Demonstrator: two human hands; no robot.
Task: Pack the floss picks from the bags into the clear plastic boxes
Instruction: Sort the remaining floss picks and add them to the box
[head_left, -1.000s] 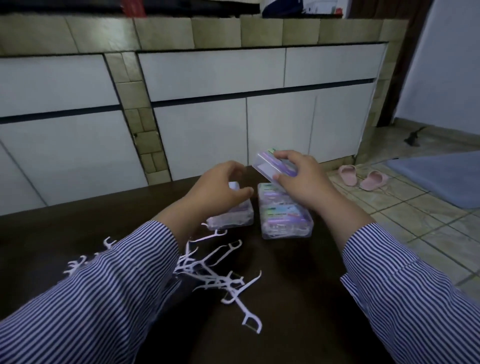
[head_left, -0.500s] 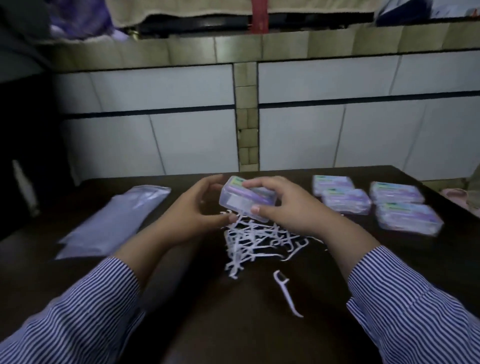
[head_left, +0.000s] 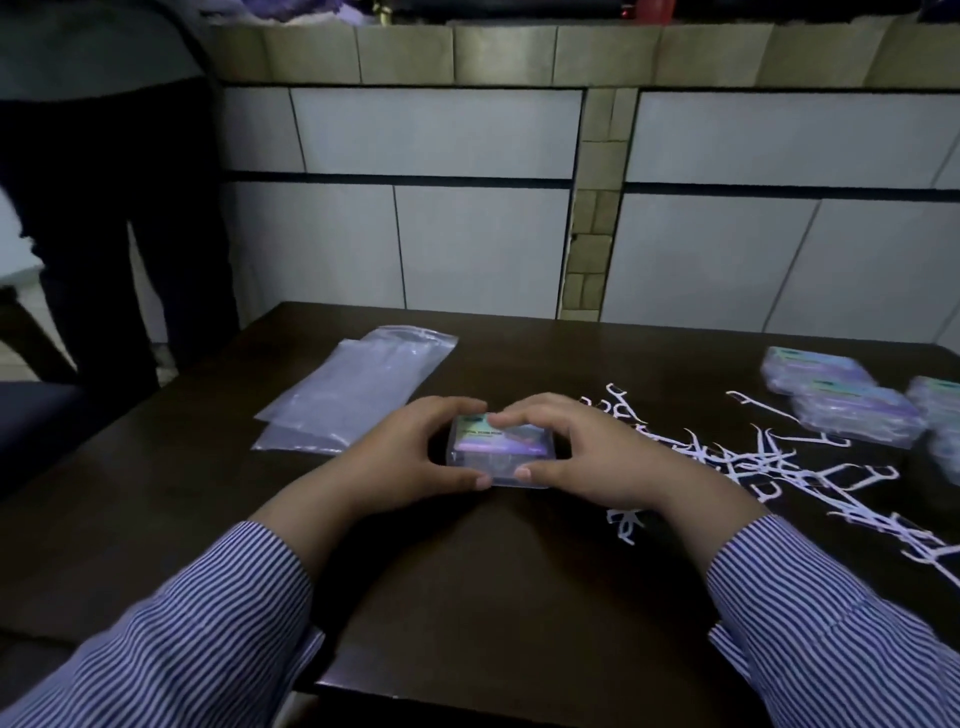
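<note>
A clear plastic box (head_left: 501, 452) with a purple label rests on the dark table (head_left: 493, 597) in the middle of the view. My left hand (head_left: 400, 457) grips its left end, thumb at the front edge and fingers over the back. My right hand (head_left: 587, 457) grips its right end the same way, fingertips on the lid. Loose white floss picks (head_left: 769, 467) lie scattered on the table just right of my right hand. Two flat clear bags (head_left: 358, 389) lie to the left of the box.
Several closed boxes (head_left: 852, 410) with purple labels sit in a cluster at the table's right edge. White cabinet fronts (head_left: 467, 208) stand behind the table. A person's dark legs (head_left: 104, 234) stand at the far left, beside the table corner.
The box came from the cluster on the right, passed over the floss picks, and now rests on the table left of them. Both hands hold it. The view has turned left.
</note>
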